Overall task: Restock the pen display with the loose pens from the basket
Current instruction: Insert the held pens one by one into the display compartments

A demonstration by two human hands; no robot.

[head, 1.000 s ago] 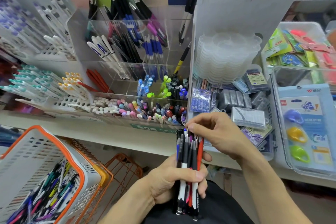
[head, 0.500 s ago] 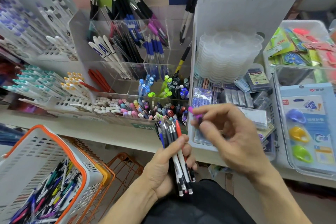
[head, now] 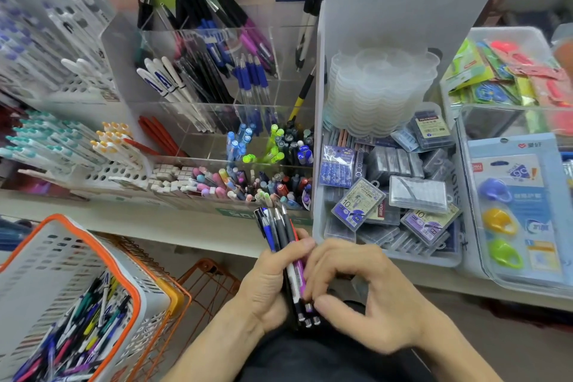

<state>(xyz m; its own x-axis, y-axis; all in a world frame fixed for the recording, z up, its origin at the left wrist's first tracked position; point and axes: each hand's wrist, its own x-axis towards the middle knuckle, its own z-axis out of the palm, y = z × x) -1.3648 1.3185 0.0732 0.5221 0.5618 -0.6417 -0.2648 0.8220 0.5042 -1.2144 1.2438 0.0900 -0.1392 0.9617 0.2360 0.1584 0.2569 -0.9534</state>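
My left hand (head: pixel 266 285) grips a bundle of pens (head: pixel 280 232), black, blue, red and white, held upright below the shelf edge. My right hand (head: pixel 350 285) sits against the bundle's right side, its fingers curled round a purple pen (head: pixel 300 273) that lies among the others. The clear acrylic pen display (head: pixel 198 93) stands on the shelf beyond, its compartments holding blue, black, white and red pens. At lower left the white basket with an orange rim (head: pixel 102 253) holds several loose pens (head: pixel 80 329).
A translucent bin (head: pixel 384 257) of refill packs and stacked clear cups stands right of the display. Packaged goods (head: pixel 514 205) lie further right. White pen racks (head: pixel 62 146) fill the left shelf. An orange wire basket (head: pixel 210 276) sits under the white one.
My right hand dropped from up near the display, where it pinched the purple pen, down to the bundle's lower half. The purple pen now lies in the bundle. The bundle stands straighter.
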